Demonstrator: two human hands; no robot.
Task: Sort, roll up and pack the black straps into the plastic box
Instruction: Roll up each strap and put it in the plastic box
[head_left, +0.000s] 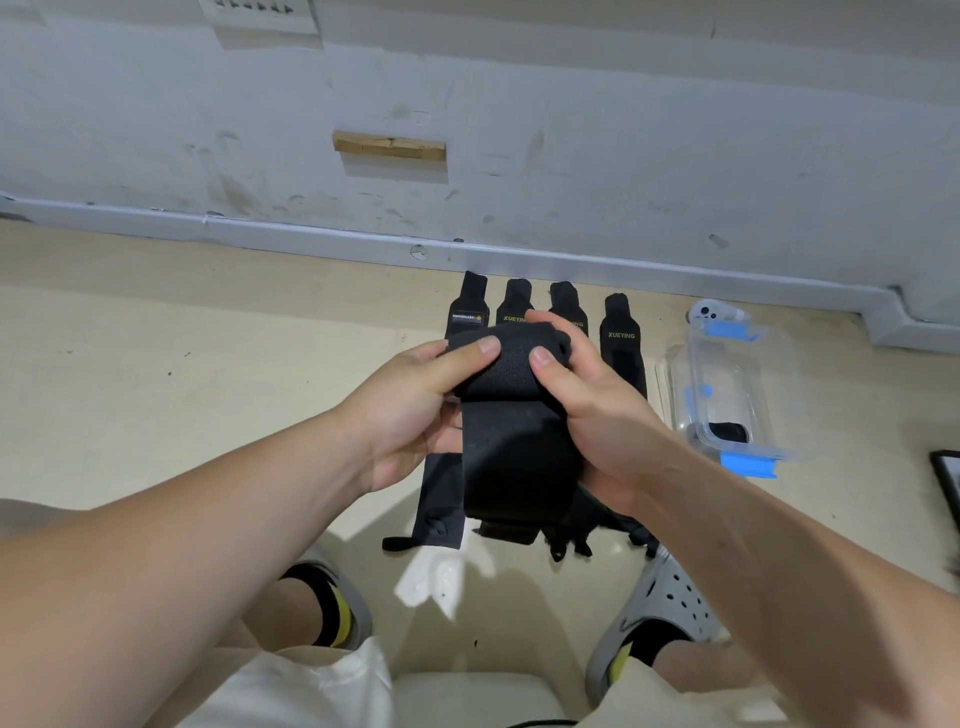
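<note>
Person's left foot, in a grey perforated clog (337, 587), is standing on the beige floor (156, 364).

Left hand (410, 415) is gripping the left side of a wide black woven strap (514, 447). Thumb is pressing on top of the wound part and the fingers are curling underneath.

The strap is being held up off the floor, in front of the body and between both hands. Its upper end is winding into a roll under the two thumbs. Its loose tail is hanging down towards the floor.

Right hand (597, 415) is gripping the right side of the same roll. Thumb is on top and the fingers are wrapping over the far edge.

Below and behind the hands, four flat black straps are lying side by side, far ends near the grey skirting (260, 234).
- The leftmost strap (467, 312) is showing a small rectangular label.
- The second strap (515, 301) and third strap (566, 301) are lying partly hidden by the hands.
- The rightmost strap (621, 343) is showing yellow "XUEYING" lettering.

A second grey clog (670, 597) is standing near the straps' near ends.

A clear rectangular plastic box with blue latches (748, 364) is sitting on the floor just beside the rightmost strap. One rolled black strap (727, 431) is lying inside at its near end, and the rest of the interior is showing only clear plastic. Cannot tell whether the clear panel at its left side is the lid.

A small white device (709, 312) is sitting at the box's far end. A dark flat framed object (945, 483) is lying at the right edge.
</note>
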